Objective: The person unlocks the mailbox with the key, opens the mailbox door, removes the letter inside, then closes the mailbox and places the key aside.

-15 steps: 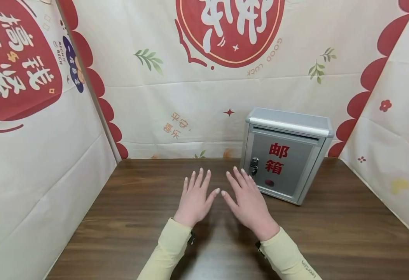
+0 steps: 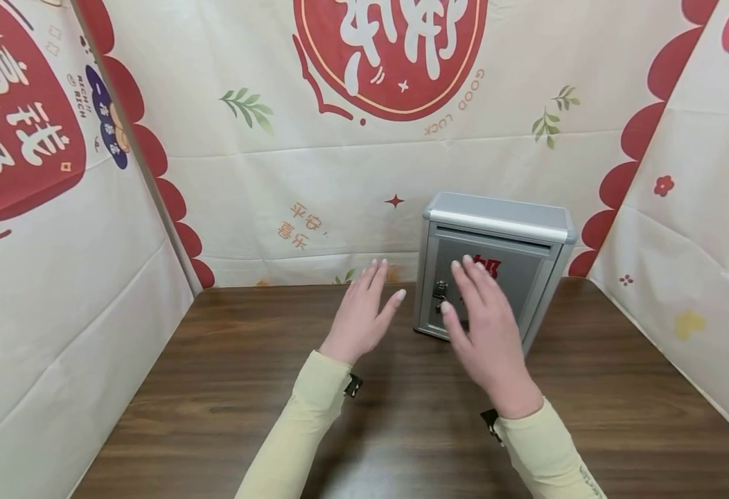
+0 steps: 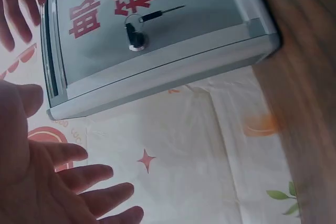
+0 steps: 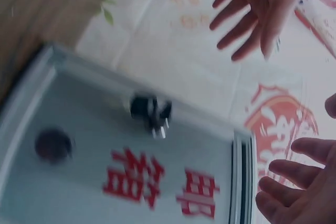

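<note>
A grey metal mailbox [image 2: 498,211] with red characters stands at the back right of the wooden table. Keys [image 3: 137,39] hang from the lock on its door. My right hand [image 2: 490,339] is raised in front of the door with its fingers extended, hiding part of the lettering in the head view. Left of the mailbox, my left hand [image 2: 357,319] hovers over the table, fingers straight. Both hands hold nothing. In the right wrist view, my fingers [image 4: 294,169] appear beside the slot end of the mailbox.
The brown wooden table [image 2: 227,388] is bordered by printed white cloth [image 2: 339,173] at the back and on both sides. A slot [image 2: 495,239] runs across the mailbox front near its top.
Both hands have lifted and moved forward. My right hand has shifted right to in front of the mailbox, and the hands are farther apart. The head view has turned slightly right.
</note>
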Action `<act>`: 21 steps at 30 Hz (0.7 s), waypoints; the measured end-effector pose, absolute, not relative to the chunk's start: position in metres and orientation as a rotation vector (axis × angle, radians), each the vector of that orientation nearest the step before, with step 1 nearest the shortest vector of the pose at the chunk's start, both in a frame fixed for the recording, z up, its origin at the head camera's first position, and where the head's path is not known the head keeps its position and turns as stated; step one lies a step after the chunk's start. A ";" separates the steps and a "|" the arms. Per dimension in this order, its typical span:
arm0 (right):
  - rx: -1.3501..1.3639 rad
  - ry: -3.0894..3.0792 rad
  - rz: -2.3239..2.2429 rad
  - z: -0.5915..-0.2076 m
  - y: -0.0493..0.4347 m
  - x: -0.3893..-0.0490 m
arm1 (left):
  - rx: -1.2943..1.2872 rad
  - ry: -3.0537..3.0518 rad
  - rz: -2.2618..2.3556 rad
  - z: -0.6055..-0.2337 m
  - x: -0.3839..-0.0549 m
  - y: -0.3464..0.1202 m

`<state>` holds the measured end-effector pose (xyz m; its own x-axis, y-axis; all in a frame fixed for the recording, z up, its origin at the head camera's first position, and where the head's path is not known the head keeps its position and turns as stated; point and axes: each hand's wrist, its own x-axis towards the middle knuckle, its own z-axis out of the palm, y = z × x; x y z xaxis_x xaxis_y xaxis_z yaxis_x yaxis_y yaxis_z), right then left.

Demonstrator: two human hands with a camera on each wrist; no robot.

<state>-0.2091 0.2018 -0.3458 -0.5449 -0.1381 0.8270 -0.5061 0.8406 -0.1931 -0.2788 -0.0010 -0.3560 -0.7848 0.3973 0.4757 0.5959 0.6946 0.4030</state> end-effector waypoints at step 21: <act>-0.079 -1.878 0.864 -0.359 0.314 -0.224 | -0.803 -2.474 -1.382 -0.377 -0.323 0.035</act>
